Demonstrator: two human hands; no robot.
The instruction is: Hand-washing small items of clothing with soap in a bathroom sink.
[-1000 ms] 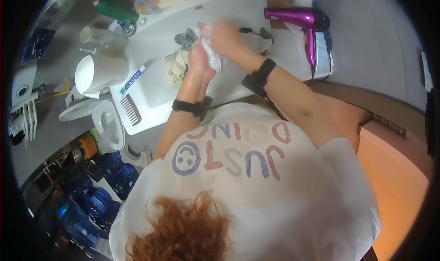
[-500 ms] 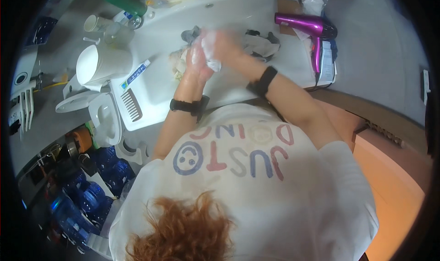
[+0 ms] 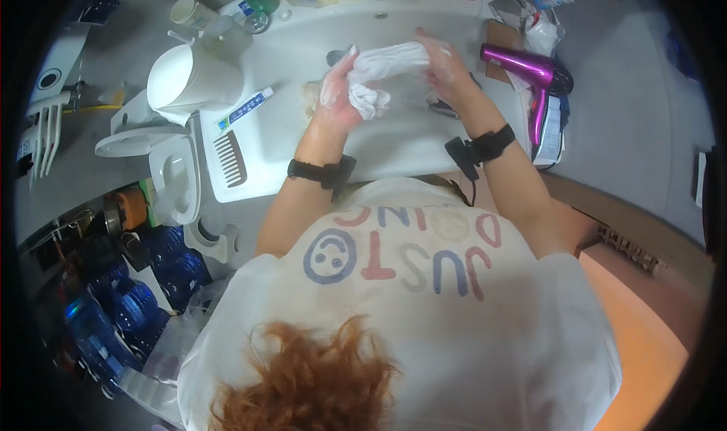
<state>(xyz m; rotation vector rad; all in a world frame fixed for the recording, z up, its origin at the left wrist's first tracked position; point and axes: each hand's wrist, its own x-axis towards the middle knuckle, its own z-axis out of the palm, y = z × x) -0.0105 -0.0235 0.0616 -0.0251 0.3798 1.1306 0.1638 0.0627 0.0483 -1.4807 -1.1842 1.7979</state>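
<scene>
A white sock, wet and streaked with foam, stretches between my two hands over the white washbasin. My left hand is closed round its bunched end, with suds over the thumb and palm. The other end is gripped by my right hand, thumb raised and suds on the fingers. Below and beside my hands lie more wet cloths in the basin, partly hidden: a beige cloth by my left hand and a dark grey piece under my right. Black straps circle both forearms.
On the basin's left rim lie a toothpaste tube and a wide-toothed comb, near a white bucket. A purple hair dryer rests at the right edge. Far left stands a paper cup. Blue water jugs sit lower left.
My hands were pressed together, rubbing the bunched white sock. Now they are apart, my right hand further right, and the sock is drawn out between them. The whole view has shifted slightly.
</scene>
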